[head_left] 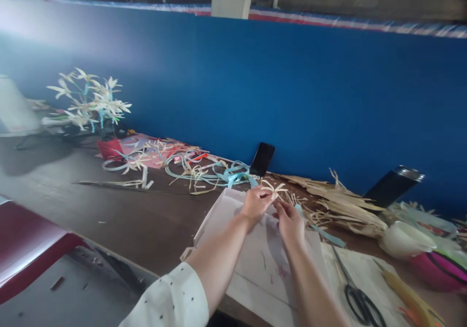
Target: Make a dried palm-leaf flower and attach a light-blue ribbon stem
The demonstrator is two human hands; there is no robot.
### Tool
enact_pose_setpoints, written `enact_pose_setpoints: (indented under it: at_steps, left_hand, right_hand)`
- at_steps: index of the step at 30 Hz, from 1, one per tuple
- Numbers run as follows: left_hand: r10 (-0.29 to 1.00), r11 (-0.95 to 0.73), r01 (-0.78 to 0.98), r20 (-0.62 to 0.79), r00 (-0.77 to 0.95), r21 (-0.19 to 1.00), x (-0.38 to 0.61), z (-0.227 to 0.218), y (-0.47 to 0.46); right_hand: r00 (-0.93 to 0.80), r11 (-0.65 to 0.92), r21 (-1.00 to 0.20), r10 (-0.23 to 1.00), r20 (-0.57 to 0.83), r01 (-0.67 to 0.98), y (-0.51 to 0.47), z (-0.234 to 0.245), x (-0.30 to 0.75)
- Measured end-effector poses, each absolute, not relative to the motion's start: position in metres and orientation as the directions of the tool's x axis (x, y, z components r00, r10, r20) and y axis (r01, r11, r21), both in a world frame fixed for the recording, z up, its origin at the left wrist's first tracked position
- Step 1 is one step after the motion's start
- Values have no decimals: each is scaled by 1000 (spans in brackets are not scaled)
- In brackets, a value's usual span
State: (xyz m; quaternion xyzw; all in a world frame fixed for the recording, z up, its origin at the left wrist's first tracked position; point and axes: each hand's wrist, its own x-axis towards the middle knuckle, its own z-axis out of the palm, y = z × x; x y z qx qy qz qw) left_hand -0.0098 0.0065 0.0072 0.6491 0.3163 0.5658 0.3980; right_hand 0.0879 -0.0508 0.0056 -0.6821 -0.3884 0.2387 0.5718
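Pale narrow petals spread from a small handmade flower (274,188) held above the table. My left hand (257,202) pinches it at its base. Close beside, my right hand (291,221) has its fingertips pressed together just under the flower; the part between them is too small to make out clearly. Both hands are over a white cardboard box lid (251,254) with some pinkish marks on it. Thin pale strips (292,198) lie scattered just beyond the hands. A loose blue ribbon (330,237) rests to their right.
Black-handled scissors (365,305) and a yellow-handled tool (408,293) lie at right, near a white cup (404,239) and black bottle (390,186). Behind are dried husks (339,195), a phone (262,159) and light-blue tubing (175,171). Flowers (87,100) stand left, before a blue partition (292,83).
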Motion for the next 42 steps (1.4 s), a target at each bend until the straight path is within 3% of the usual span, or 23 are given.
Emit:
enact_pose_setpoints:
  at_steps: [7,20,35,42]
  left_hand:
    - [858,-463,-61,465,218,884,-7,8,2]
    - [827,-510,-1,490,275,860,-4,17,-8]
    - [769,-599,-43,589,249,800,-2,16,-8]
    - [780,-592,9,571,256,806,-4,23,-11]
  right_hand:
    - [415,74,-926,879,236,370,-60,9,88]
    - [514,-51,-915,839,178,400,-65,19,90]
    - [520,1,-912,821,236,411,-62,9,94]
    - [498,-4,-897,833,242,441,-62,6,95]
